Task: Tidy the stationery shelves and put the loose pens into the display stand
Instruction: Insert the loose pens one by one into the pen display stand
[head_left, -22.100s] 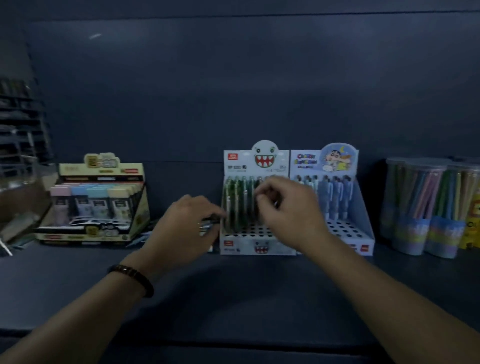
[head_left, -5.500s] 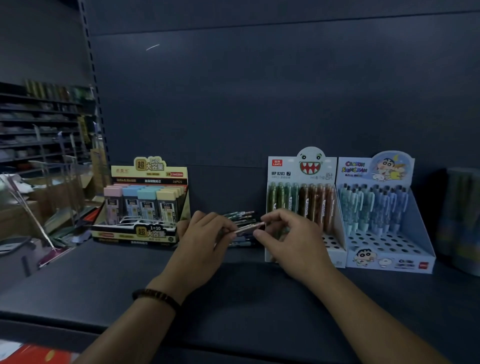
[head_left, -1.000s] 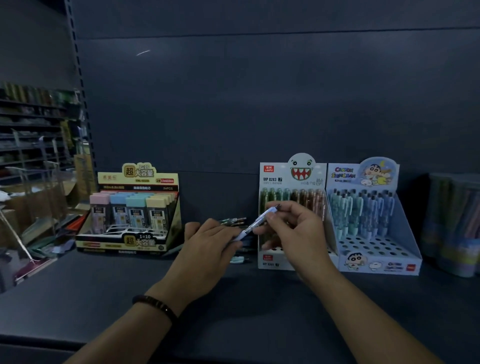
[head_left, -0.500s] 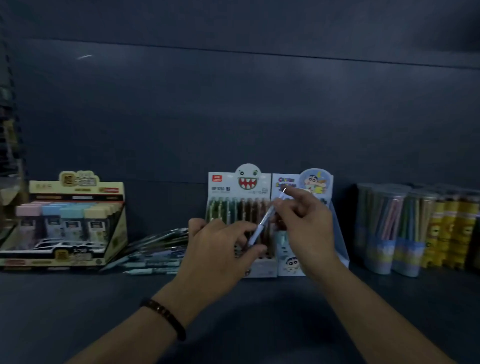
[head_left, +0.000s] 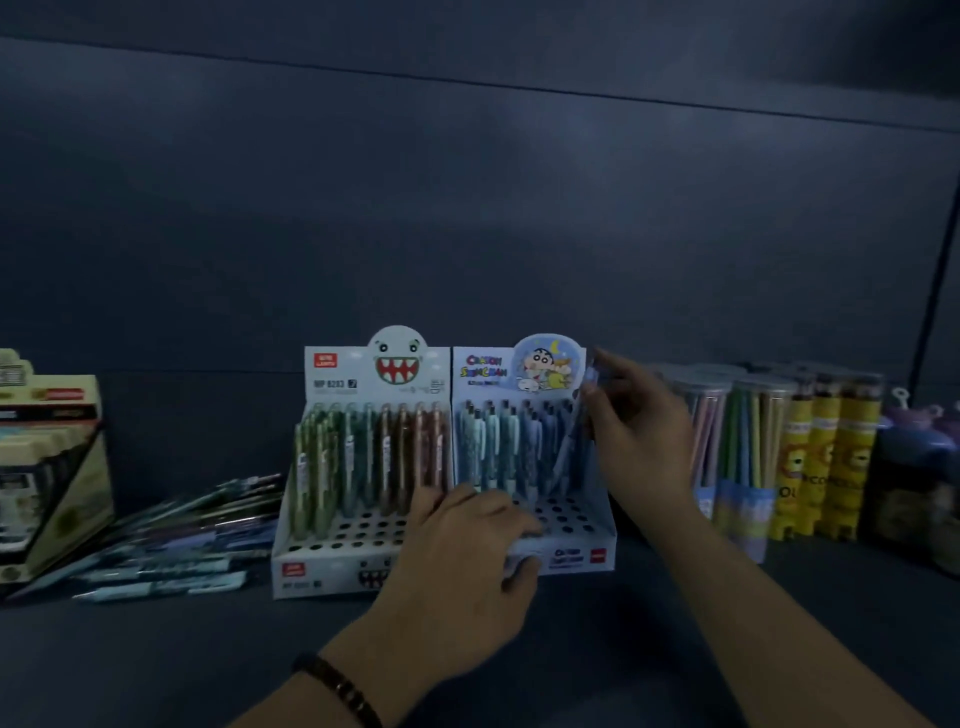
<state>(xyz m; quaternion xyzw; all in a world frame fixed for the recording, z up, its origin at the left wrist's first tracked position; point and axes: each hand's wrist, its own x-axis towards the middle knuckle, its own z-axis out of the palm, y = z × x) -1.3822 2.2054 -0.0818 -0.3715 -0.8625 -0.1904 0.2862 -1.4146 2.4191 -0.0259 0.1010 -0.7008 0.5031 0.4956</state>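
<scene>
Shelf (head_left: 156, 665) stock, dim light, left to right across the frame:
- Far left: tilted display box (head_left: 52, 467), contents blurred
- Lower left: loose pens (head_left: 171, 540), heaped flat on the shelf beside the monster-face stand (head_left: 322, 566)
- Centre: monster-face stand, green and brown pens upright in its rear rows
- Right of centre: cartoon display stand (head_left: 561, 558), touching the monster-face stand, blue pens upright at the back
- Your left hand (head_left: 467, 561), bracelet (head_left: 337, 686) at the wrist: fingers curled over the cartoon display stand's front lip, thumb on its front wall
- Your right hand (head_left: 639, 441): thumb and fingertips pinch a pale blue pen (head_left: 569, 441), tilted, tip down over that stand's right side
- Far right: clear pencil tubes (head_left: 737, 452), then yellow tubes (head_left: 826, 457)
</scene>
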